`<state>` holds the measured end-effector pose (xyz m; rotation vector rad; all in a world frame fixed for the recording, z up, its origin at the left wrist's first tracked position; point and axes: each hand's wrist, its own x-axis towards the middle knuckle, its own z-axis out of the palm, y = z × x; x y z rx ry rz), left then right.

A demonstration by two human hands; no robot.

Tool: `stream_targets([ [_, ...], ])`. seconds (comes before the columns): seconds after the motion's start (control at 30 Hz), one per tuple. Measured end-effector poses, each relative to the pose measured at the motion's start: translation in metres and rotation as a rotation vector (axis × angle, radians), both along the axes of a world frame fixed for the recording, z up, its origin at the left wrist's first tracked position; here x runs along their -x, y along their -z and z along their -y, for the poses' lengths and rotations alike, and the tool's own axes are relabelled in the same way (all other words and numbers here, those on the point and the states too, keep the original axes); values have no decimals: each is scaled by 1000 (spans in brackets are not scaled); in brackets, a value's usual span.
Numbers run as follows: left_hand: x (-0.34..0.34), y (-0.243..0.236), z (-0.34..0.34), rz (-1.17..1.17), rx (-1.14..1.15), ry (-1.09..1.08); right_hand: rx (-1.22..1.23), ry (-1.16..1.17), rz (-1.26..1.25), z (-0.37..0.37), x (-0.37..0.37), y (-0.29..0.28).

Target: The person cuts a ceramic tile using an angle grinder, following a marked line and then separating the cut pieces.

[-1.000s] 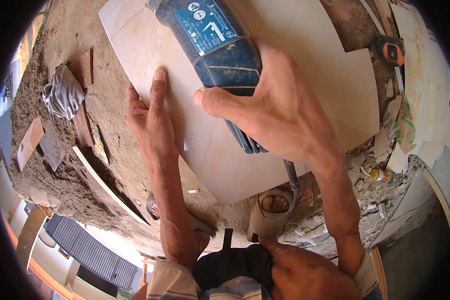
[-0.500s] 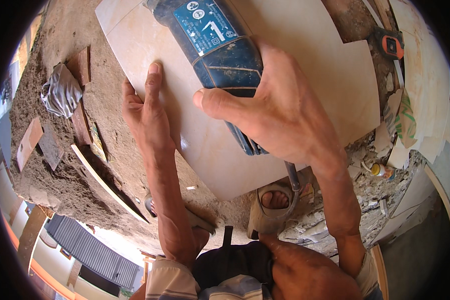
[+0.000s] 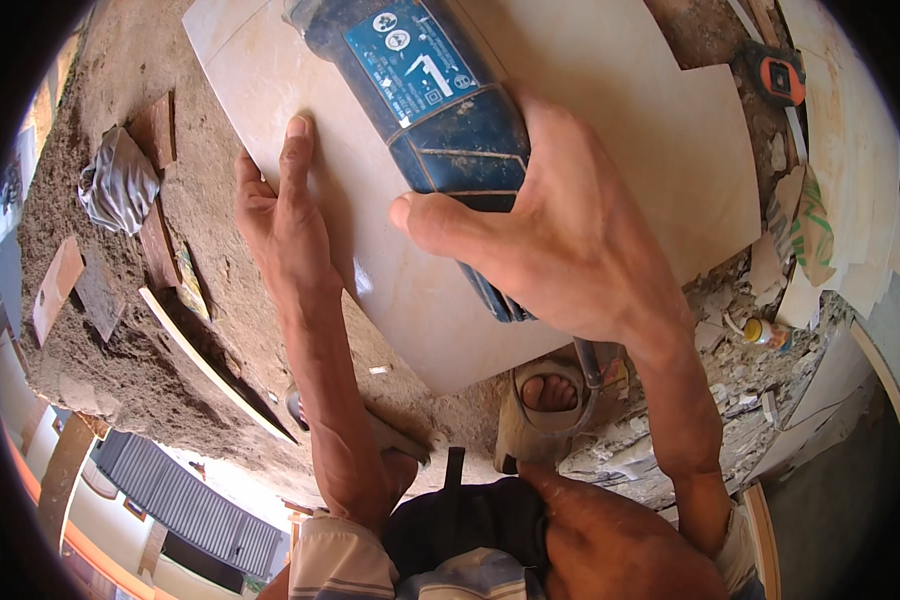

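My right hand (image 3: 580, 230) is closed around the rear body of a dusty blue angle grinder (image 3: 460, 140), its thumb lying across the near side. The grinder's front end is cut off by the top of the view. A cord (image 3: 587, 365) hangs from below my right hand. Under the grinder is a large cream tile (image 3: 420, 330) with a stepped notch in its far right edge. My left hand (image 3: 290, 230) grips the tile's left edge, thumb on the top face and fingers at the rim, partly hidden beneath.
An orange-and-black tape measure (image 3: 778, 80) lies to the right, near a small yellow-capped bottle (image 3: 765, 333) among rubble. At left are a grey cloth bundle (image 3: 120, 182), broken tile pieces (image 3: 58, 288) and a curved pale strip (image 3: 215, 365) on sandy ground. My sandalled foot (image 3: 545, 400) is near the tile's front edge.
The tile and my left hand have shifted slightly left and away from me. The grinder's rear end sits slightly nearer to me. Both grips look unchanged.
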<state>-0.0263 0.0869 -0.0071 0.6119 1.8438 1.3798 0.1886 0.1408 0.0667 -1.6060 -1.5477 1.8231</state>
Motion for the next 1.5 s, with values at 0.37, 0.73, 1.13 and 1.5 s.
stream_targets([
  [0.37,6,4,2,42,-15,31,63,20,-36,11,-6,-4],
  [0.73,6,6,3,-22,40,22,69,13,-35,20,-13,-5],
  [1.13,10,7,2,21,13,90,38,17,1,32,-21,-8],
  [1.5,9,8,2,-13,-4,88,48,31,-4,43,-28,-10],
])
